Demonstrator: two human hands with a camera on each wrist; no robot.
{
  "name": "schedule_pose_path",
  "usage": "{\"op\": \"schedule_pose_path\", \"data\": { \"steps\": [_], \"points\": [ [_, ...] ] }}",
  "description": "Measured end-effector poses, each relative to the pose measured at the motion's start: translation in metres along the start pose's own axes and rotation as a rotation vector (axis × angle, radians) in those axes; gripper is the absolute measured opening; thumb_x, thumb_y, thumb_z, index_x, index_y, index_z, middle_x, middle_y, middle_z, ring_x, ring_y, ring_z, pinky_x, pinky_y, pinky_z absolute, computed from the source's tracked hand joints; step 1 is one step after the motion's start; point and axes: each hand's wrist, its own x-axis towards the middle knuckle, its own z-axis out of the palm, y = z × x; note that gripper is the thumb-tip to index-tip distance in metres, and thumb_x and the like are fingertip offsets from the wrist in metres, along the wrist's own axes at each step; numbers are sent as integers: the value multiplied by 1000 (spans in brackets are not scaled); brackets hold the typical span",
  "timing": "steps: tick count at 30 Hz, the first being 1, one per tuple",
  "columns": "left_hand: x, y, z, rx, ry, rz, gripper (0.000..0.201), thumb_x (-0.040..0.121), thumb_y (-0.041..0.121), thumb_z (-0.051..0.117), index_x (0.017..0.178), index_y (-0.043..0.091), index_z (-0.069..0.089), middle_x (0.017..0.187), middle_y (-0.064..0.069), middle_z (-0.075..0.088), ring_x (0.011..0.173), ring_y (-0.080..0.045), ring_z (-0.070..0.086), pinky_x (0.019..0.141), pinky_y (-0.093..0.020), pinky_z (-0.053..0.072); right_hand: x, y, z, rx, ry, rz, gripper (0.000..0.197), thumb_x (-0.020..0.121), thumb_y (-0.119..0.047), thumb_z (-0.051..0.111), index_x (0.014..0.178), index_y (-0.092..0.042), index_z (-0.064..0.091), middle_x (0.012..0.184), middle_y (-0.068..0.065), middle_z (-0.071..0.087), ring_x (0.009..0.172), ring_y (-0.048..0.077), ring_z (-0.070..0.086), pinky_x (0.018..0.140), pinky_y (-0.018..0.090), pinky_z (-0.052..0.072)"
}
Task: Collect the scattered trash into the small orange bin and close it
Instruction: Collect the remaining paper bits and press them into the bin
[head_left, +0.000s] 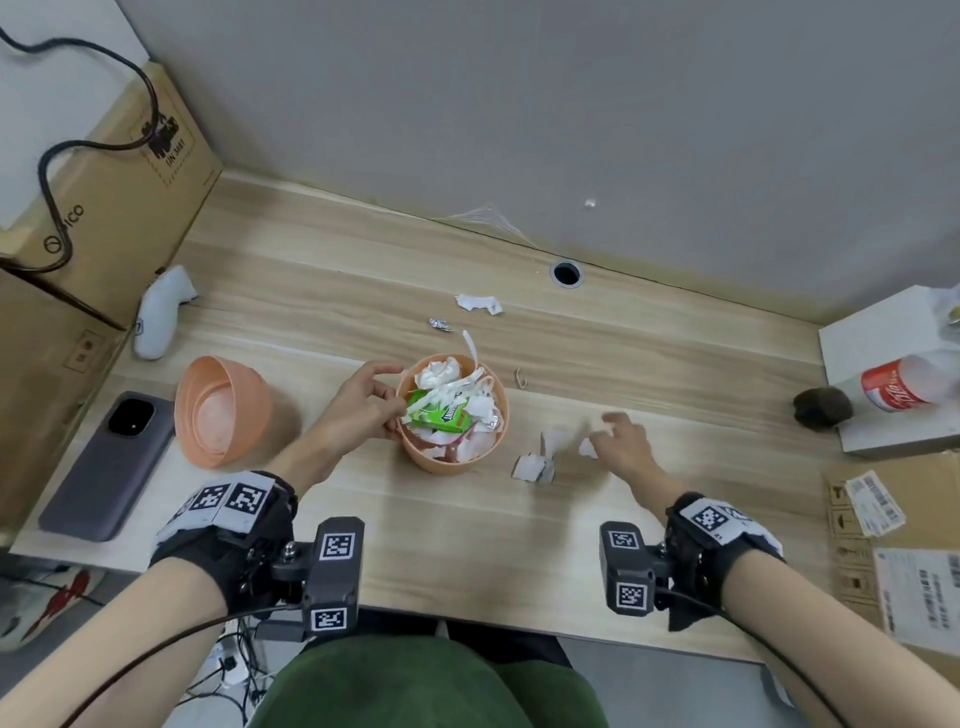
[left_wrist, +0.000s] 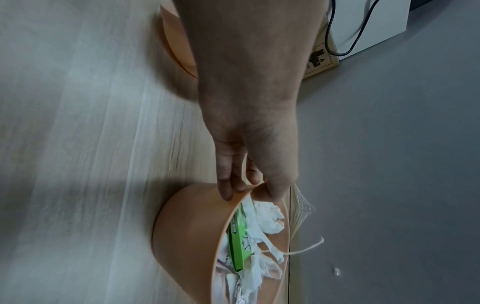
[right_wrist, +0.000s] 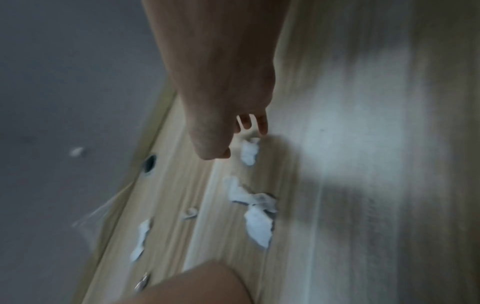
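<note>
Head view showed the left hand (head_left: 363, 405) pinching the rim of the orange bin (head_left: 451, 460), mid-worktop and full. Right of the bin, the right hand (head_left: 621, 441) hovered, blurred, fingers seemingly spread, over paper scraps (head_left: 535, 465).

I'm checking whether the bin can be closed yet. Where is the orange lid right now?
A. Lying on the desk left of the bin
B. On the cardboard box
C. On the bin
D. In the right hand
A: the lid lies on the desk, left of the bin, which is open.

Bare desk (head_left: 467, 545) nearside — bin (head_left: 441, 462) and lid (head_left: 223, 410) crowd the left.
</note>
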Motion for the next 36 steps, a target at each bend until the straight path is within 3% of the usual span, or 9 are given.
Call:
{"op": "schedule_pose_path", "data": {
  "steps": [2,6,10,15,18,20,23,27,36],
  "points": [
    [1,-1,-5,-6,16,-1,46,83,-1,59,125,18,55,92,-10,53,65,-18,57,83,-49,58,0,21,8,-2,18,122,50,88,-24,50,135,-11,38,143,16,27,129,36,36,105,45,38],
    [1,-3,-10,-9,33,3,44,85,1,60,125,18,55,95,-10,53,71,-19,59,75,-39,59,-3,11,29,19,-16,39,51,89,-20,51,137,-9,37,143,14,23,130,34,34,105,42,38],
    [1,-4,-15,-16,41,5,44,85,0,60,125,18,55,95,-11,52,71,-19,59,74,-39,59,-6,-22,58,-4,-184,-155,41,88,-11,51,129,-6,48,132,10,44,110,26,53,80,22,47],
    [0,-6,-25,-17,58,9,43,84,1,61,123,19,57,95,-9,52,70,-19,61,77,-40,60,-1,-41,51,91,-109,-247,32,88,-1,43,117,-7,57,106,8,55,90,21,54,62,10,43],
    [-3,-9,-33,-32,80,6,42,84,1,63,122,19,58,94,-8,52,70,-19,60,81,-42,59,15,-50,41,-61,-35,-374,40,86,0,48,125,-7,52,129,16,48,115,26,51,97,24,41],
    [-5,-13,-38,-41,99,0,42,84,2,64,122,20,59,94,-8,52,74,-20,59,80,-39,59,27,-58,39,-178,-68,-443,47,86,-4,52,132,-5,43,146,17,34,139,28,29,113,35,25],
    [-8,-18,-45,-42,123,-13,44,83,2,63,123,20,58,96,-9,53,78,-21,60,73,-30,60,39,-72,44,-356,-190,-533,70,84,-19,65,142,-2,29,158,15,13,148,26,7,117,35,15],
    [-10,-21,-49,-50,134,-16,44,82,5,63,124,20,58,96,-9,54,82,-21,61,73,-31,57,38,-70,56,-599,-318,-562,107,66,-35,82,148,-11,17,159,10,9,147,27,7,120,36,11],
    [-12,-22,-46,-80,129,4,41,85,6,62,123,19,57,93,-9,55,82,-21,61,82,-38,58,-1,-22,72,-682,-267,-636,97,56,-41,80,138,-27,30,141,4,26,125,28,29,102,44,38]
  ]
}}
